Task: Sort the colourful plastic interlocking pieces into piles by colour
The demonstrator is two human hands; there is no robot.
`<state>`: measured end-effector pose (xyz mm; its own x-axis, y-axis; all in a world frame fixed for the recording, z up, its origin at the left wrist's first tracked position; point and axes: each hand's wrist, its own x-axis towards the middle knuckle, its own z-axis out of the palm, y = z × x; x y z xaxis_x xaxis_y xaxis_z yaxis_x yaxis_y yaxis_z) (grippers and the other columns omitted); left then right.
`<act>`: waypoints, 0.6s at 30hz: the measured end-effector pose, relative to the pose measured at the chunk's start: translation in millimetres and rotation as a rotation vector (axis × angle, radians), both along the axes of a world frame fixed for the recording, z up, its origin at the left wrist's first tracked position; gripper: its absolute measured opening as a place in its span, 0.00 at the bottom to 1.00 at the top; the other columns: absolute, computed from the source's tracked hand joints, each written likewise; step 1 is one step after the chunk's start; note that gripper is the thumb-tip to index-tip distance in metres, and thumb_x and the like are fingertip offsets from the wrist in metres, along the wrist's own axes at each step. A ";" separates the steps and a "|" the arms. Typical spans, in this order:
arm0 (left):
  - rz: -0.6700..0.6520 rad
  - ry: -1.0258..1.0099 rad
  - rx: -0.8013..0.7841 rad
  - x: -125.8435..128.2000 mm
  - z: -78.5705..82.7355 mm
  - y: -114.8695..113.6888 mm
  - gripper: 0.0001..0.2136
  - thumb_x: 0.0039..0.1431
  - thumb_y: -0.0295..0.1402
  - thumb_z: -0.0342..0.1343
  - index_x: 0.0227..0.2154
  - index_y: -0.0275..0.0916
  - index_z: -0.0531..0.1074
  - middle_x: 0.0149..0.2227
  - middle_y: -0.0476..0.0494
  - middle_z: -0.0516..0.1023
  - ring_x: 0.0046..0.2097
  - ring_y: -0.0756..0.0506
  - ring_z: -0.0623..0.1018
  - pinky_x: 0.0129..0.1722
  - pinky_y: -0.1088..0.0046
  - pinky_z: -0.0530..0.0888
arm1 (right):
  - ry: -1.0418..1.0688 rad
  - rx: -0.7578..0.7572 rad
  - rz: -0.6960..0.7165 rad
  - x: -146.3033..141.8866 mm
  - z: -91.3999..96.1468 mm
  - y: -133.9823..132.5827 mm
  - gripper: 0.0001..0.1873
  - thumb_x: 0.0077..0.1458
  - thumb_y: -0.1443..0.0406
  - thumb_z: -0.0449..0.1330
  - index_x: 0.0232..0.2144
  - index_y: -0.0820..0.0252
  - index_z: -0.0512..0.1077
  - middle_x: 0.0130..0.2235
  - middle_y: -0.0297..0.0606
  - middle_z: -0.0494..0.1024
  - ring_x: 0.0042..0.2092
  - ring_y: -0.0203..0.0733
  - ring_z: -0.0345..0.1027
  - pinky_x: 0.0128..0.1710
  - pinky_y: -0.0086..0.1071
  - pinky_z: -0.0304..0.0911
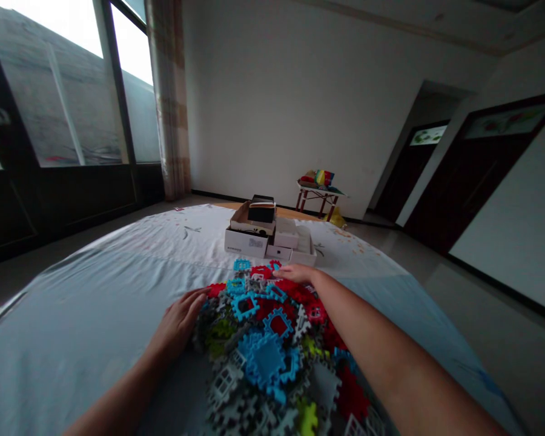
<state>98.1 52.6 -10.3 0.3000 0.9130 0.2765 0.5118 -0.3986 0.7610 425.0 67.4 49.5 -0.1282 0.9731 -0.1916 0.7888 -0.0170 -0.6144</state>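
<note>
- Big heap of gear-edged plastic pieces (263, 357) sits on the sheet (95, 321), right between the hands.
- Left hand (181, 318): fingers pretty straight, laid along the heap's left edge, not gripping anything.
- Right hand (298, 274): stretched out on the red bits (300, 292) up top, can't tell if it's pinching one.
- White boxes (246, 241) kinda block the far end.
- Small table (320, 189) way back.

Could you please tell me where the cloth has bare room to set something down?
Bare cloth lies left of the left hand and right of the right forearm. Plastic pieces crowd the middle, with boxes behind them.
</note>
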 end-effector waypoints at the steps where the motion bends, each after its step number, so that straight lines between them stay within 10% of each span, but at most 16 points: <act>1: -0.014 0.018 0.002 0.7 1.0 -1.7 0.24 0.57 0.49 0.36 0.47 0.42 0.69 0.52 0.45 0.69 0.54 0.43 0.66 0.57 0.63 0.59 | 0.045 0.008 0.049 -5.2 4.2 -4.3 0.26 0.49 0.46 0.54 0.40 0.58 0.74 0.41 0.35 0.77 0.45 0.43 0.69 0.49 0.36 0.60; 8: -0.063 0.215 0.097 -3.4 6.5 -10.8 0.25 0.56 0.50 0.36 0.51 0.46 0.66 0.57 0.45 0.63 0.58 0.41 0.62 0.58 0.58 0.57 | 0.154 0.280 0.016 20.5 36.2 -78.3 0.35 0.47 0.43 0.54 0.49 0.60 0.68 0.51 0.42 0.71 0.52 0.49 0.63 0.54 0.41 0.54; 13: -0.073 0.342 0.244 8.6 18.0 -26.6 0.25 0.55 0.51 0.41 0.55 0.51 0.59 0.59 0.47 0.59 0.60 0.40 0.59 0.58 0.55 0.57 | 0.084 0.218 -0.160 72.3 9.1 -153.3 0.44 0.40 0.44 0.59 0.55 0.62 0.60 0.59 0.46 0.58 0.60 0.53 0.50 0.59 0.45 0.44; 18: -0.039 0.387 0.194 30.3 28.2 -34.6 0.26 0.54 0.52 0.39 0.54 0.50 0.60 0.59 0.48 0.59 0.60 0.41 0.59 0.58 0.56 0.57 | 0.176 0.178 -0.139 60.4 -23.2 -172.2 0.62 0.29 0.46 0.67 0.61 0.63 0.45 0.62 0.49 0.51 0.62 0.54 0.44 0.60 0.44 0.42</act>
